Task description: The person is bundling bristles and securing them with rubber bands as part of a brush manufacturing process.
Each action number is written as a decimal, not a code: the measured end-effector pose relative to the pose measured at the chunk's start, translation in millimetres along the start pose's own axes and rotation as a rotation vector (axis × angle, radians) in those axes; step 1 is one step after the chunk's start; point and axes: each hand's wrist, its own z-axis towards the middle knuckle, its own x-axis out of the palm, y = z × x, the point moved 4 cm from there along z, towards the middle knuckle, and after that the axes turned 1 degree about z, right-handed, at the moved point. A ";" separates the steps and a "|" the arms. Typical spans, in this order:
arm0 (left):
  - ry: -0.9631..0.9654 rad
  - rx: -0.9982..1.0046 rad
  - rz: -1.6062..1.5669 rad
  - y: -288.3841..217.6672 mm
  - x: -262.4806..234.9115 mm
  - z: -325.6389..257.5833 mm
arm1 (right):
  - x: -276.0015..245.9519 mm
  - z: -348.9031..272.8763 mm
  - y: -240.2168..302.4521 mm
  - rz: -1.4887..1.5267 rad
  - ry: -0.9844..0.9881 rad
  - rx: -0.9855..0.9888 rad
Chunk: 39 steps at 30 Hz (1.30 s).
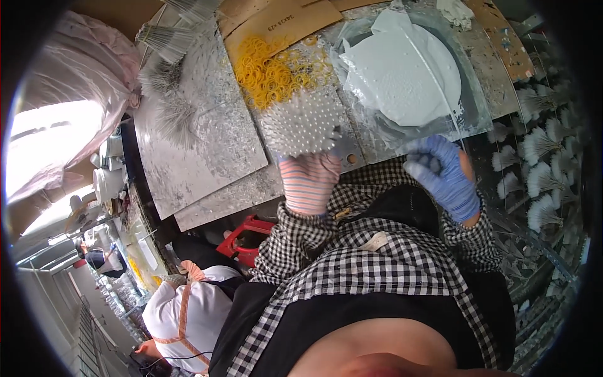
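My left hand [309, 182], in a pink-and-grey striped glove, is closed round the gathered base of a bundle of thin sticks [303, 122]. Its many small white tips fan out over the table's front edge. My right hand [443, 176], in a blue glove, is empty and loosely curled, thumb and fingers apart, just off the near side of a shallow tray [480, 122]. White, paint-like liquid [402, 75] fills much of that tray. A thin white rod [433, 75] lies across it, its near end close to my right hand; no grip on it shows.
Yellow rubber bands [264, 72] are heaped beyond the bundle. Grey boards [207, 144] and loose stick bundles [166, 47] lie at left. Racked fan-shaped bundles [543, 141] stand close at right. A red stool [245, 239] and another person [188, 311] are on my left.
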 end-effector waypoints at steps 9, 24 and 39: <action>-0.201 0.096 0.254 21.4 -59.9 -16.0 | 21.7 1.6 -3.4 -0.035 0.083 0.015; -0.215 0.083 -0.144 28.6 -44.8 -24.5 | 30.2 1.3 -3.7 -0.116 0.126 0.049; -0.246 0.250 -0.067 -4.5 -20.9 -14.9 | 33.5 4.1 -1.5 0.064 0.109 0.038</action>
